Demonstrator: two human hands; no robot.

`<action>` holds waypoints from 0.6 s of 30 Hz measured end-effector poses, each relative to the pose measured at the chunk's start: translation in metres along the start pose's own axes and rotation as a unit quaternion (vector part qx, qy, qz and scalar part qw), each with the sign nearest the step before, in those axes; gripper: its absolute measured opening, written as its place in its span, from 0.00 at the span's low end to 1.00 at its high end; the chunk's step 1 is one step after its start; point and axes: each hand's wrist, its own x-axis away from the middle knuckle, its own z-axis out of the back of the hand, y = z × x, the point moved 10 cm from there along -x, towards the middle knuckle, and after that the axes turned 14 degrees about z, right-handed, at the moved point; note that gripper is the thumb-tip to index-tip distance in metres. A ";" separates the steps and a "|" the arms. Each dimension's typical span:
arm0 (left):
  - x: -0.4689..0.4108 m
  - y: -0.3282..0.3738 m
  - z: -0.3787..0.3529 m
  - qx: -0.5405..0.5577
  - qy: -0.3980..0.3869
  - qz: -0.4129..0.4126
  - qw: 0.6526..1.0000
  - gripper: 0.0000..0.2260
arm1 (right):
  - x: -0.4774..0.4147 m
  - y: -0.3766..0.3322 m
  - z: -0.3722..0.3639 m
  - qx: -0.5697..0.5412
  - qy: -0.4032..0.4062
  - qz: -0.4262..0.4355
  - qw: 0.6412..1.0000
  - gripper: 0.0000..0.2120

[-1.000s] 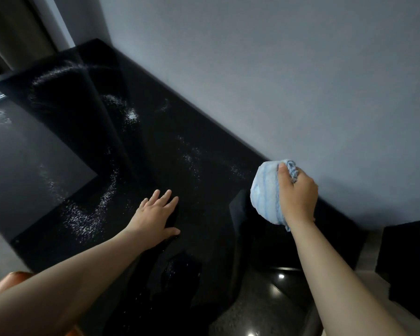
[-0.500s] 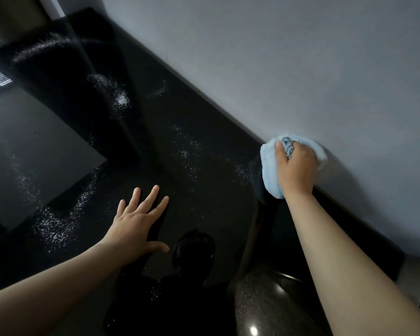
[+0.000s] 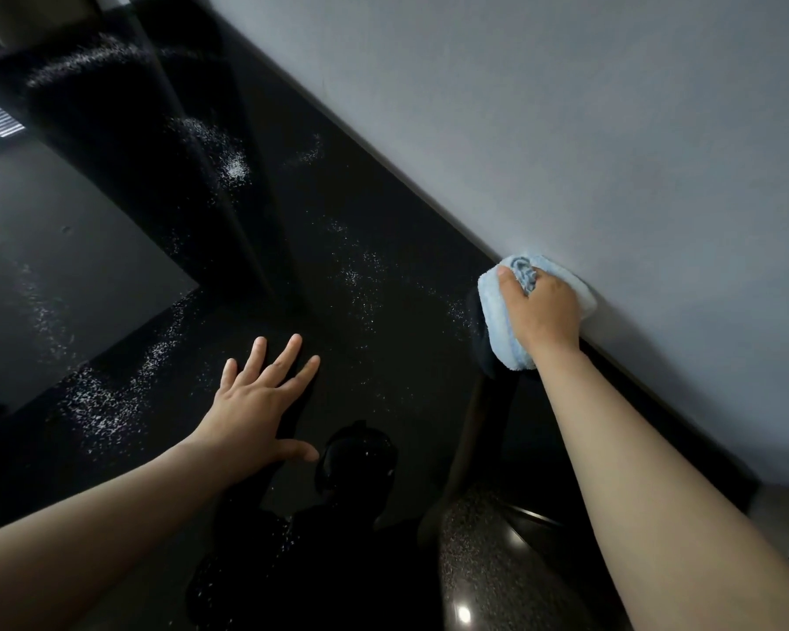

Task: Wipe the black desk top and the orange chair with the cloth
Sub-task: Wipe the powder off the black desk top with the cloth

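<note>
Single view only: a head-worn wide-angle camera, with no second view to overlap. It looks forward and steeply down onto the glossy black desk top from close above. The frame is rolled, so the desk's back edge against the pale grey wall runs diagonally from upper left to lower right. Both forearms enter from the bottom edge. The left hand, fingers spread, sits near centre. The right hand grips a bunched light blue terry cloth right of centre. The wearer's dark reflection shows in the desk at lower centre.
</note>
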 end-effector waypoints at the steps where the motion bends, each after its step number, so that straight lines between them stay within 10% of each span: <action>1: 0.000 0.000 0.000 0.001 -0.002 0.001 1.000 0.51 | 0.002 -0.001 -0.001 -0.003 -0.002 -0.001 1.000 0.22; 18: -0.001 0.001 0.002 0.000 0.000 0.006 1.000 0.51 | 0.056 -0.053 -0.012 -0.035 -0.019 0.062 0.997 0.16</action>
